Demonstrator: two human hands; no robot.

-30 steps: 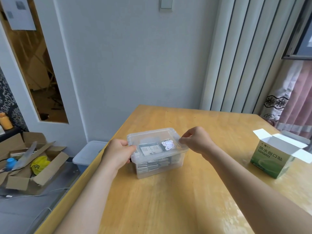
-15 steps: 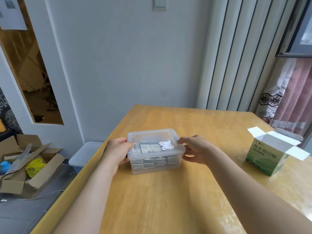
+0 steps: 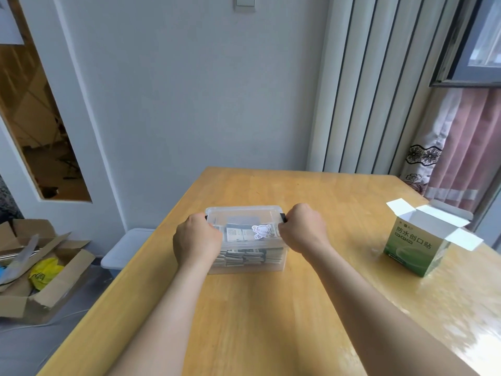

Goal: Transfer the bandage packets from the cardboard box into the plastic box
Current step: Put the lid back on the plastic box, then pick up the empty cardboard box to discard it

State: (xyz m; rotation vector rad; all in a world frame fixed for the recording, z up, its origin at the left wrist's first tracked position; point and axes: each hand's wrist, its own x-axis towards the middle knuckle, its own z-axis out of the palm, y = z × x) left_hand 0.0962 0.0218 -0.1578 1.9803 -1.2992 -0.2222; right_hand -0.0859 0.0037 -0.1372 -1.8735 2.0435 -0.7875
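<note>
A wooden table (image 3: 271, 308) ran out from a pale wall, with a pink curtain (image 3: 461, 147) at its right side. On the floor to the left lay an open carton (image 3: 54, 283) holding a yellow bag (image 3: 44, 272), and a pale tub (image 3: 127, 248) sat against the table's edge. Near the table's middle stood the plastic box (image 3: 245, 267), clear-walled, with its lid (image 3: 244, 211) on. Well apart from it, towards the right edge, stood the cardboard box (image 3: 414, 251), green, with its white flaps open upward; its inside could not be seen. A person's bare arms reached in from the near edge. The left hand (image 3: 196, 240) gripped the plastic box's left end, fingers curled together over the lid's rim. The right hand (image 3: 305, 229) gripped the right end likewise, knuckles up, its fingertips hidden behind the fist. The bandage packets (image 3: 244, 257) lay stacked in rows inside the plastic box, showing through its front wall and lid. A white cartoon sticker (image 3: 261, 231) sat on the lid towards the right. A small black latch (image 3: 282, 217) showed at the lid's right end, just beside the right knuckles.
</note>
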